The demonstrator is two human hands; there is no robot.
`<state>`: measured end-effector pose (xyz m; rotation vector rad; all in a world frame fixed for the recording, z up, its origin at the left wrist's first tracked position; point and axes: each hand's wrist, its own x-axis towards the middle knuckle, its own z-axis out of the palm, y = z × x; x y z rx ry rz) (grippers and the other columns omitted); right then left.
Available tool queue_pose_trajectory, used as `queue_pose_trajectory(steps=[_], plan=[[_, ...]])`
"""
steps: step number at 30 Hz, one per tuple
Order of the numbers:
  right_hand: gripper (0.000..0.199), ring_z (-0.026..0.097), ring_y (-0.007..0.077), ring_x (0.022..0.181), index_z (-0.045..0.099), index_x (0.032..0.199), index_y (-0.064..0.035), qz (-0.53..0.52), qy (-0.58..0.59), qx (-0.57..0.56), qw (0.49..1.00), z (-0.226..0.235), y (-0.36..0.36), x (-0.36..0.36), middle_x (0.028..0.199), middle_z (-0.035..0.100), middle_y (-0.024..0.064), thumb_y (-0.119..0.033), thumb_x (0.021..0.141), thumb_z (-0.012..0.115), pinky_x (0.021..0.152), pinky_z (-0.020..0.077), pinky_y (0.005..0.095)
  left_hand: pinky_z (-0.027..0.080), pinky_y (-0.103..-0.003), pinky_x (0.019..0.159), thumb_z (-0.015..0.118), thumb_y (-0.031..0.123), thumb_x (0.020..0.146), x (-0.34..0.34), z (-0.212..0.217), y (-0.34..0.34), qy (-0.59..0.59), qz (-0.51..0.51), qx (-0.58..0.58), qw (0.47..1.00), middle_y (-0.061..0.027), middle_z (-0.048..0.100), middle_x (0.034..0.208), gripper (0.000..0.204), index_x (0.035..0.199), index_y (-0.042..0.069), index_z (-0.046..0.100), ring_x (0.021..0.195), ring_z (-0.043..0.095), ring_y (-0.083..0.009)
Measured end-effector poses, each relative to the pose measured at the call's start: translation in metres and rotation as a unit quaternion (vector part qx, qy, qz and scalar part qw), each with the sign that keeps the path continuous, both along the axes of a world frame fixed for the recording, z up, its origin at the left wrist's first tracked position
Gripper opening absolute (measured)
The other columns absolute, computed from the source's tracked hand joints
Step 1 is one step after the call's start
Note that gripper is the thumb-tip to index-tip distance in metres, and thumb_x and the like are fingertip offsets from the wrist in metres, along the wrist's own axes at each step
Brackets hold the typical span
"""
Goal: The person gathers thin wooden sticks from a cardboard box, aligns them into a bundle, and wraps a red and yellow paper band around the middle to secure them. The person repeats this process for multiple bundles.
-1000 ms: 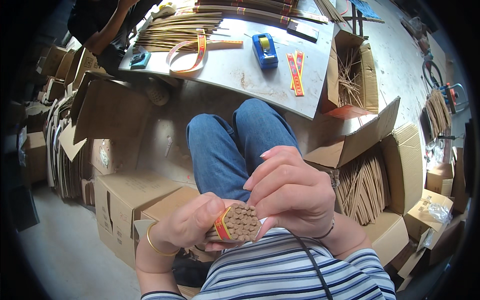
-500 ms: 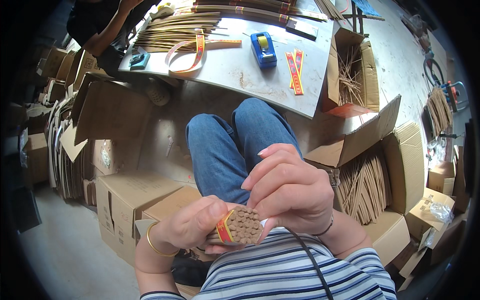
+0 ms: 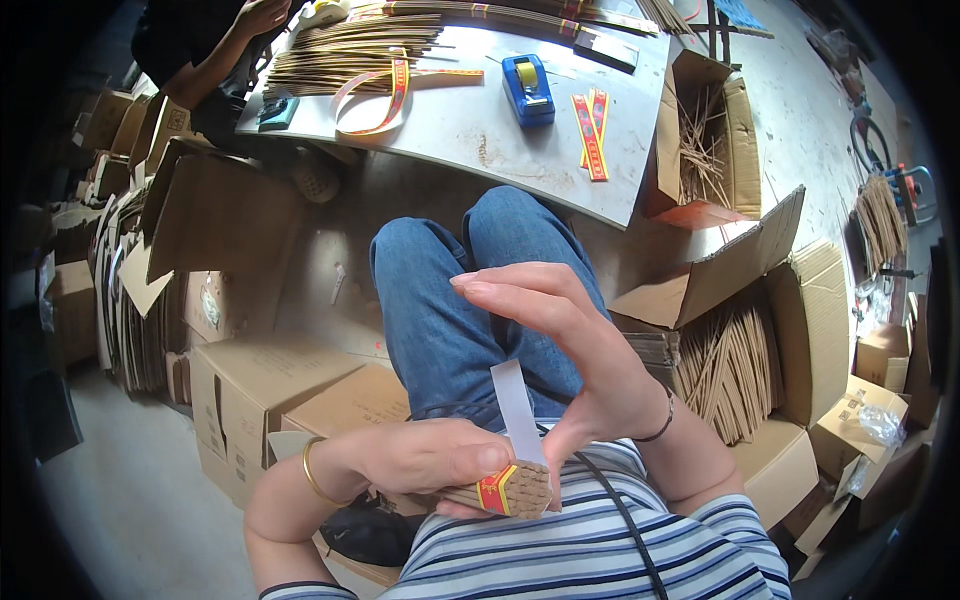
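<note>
My left hand (image 3: 430, 456) is closed around a bundle of brown incense sticks (image 3: 530, 490) in front of my striped shirt. A red and yellow paper band (image 3: 494, 491) wraps the bundle near its end, and the stick tips face right. A white paper strip (image 3: 513, 400) stands up from the band, its lower end partly hidden at the bundle. My right hand (image 3: 592, 372) is open over my lap, fingers stretched to the left. Its thumb reaches down beside the bundle's end and the strip; whether it presses on them is hard to see.
On the table (image 3: 460, 150) are a blue tape dispenser (image 3: 528, 92), two crossed paper bands (image 3: 592, 135), a curled band (image 3: 400, 95) and piles of sticks (image 3: 350, 55). Open cartons with sticks (image 3: 730, 375) stand at right, closed cartons (image 3: 280, 375) at left. Another person's arm (image 3: 215, 60) shows at upper left.
My right hand's fingers have opened and lifted away from the bundle. The white strip now stands upright in view. My left hand has turned the bundle's end rightward and slightly lower.
</note>
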<state>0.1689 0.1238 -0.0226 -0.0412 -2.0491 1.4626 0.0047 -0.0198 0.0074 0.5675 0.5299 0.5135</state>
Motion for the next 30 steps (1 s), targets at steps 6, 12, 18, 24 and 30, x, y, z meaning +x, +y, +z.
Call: queue_pose_trajectory(steps=[6,12,18,24,30], plan=[[0.108,0.053,0.0268,0.117,0.047,0.134,0.0007,-0.012,-0.027,-0.006,1.000,-0.006,0.003,0.008,0.126,0.054,0.0142,-0.062,0.052,0.079,0.100,0.0426,0.0389,0.045,-0.026,0.056,0.039,0.037,0.104,0.004,-0.004,-0.003,0.118,0.074,0.166,0.976,-0.0054,0.062,0.081,0.047,0.115,-0.002,0.062,0.061,0.053,-0.0107],[0.068,0.060,0.0148,0.088,0.062,0.119,0.0008,0.103,-0.141,-0.217,0.960,0.007,0.015,0.036,0.102,0.059,0.0083,-0.035,0.066,0.086,0.078,0.0496,0.0259,0.049,-0.030,0.058,0.050,0.040,0.099,0.001,0.008,0.007,0.406,0.166,0.277,0.855,-0.0060,0.066,0.078,0.035,0.112,0.012,0.065,0.065,0.065,-0.0208],[0.036,0.060,0.0162,0.081,0.065,0.110,-0.0018,-0.069,-0.155,-0.049,0.984,0.030,-0.028,0.023,0.100,0.059,0.0096,-0.010,0.077,0.079,0.071,0.0504,0.0264,0.050,-0.034,0.056,0.062,0.034,0.090,0.010,0.001,0.007,0.539,0.222,0.358,0.730,-0.0042,0.067,0.079,0.023,0.104,0.016,0.066,0.070,0.066,-0.0252],[0.024,0.062,0.0175,0.083,0.069,0.102,-0.0018,-0.044,-0.124,-0.083,0.988,0.027,-0.027,0.025,0.097,0.060,0.0100,-0.003,0.078,0.075,0.072,0.0513,0.0267,0.050,-0.037,0.055,0.062,0.030,0.088,0.010,0.002,0.001,0.552,0.187,0.385,0.716,-0.0081,0.065,0.075,0.024,0.103,0.011,0.063,0.068,0.065,-0.0271],[0.024,0.063,0.0188,0.085,0.069,0.101,-0.0017,-0.030,-0.125,-0.065,0.990,0.028,-0.025,0.027,0.097,0.061,0.0101,-0.002,0.077,0.074,0.075,0.0521,0.0277,0.051,-0.039,0.054,0.059,0.030,0.088,0.009,0.007,-0.001,0.540,0.196,0.393,0.718,-0.0115,0.064,0.073,0.028,0.104,0.007,0.061,0.064,0.065,-0.0290]])
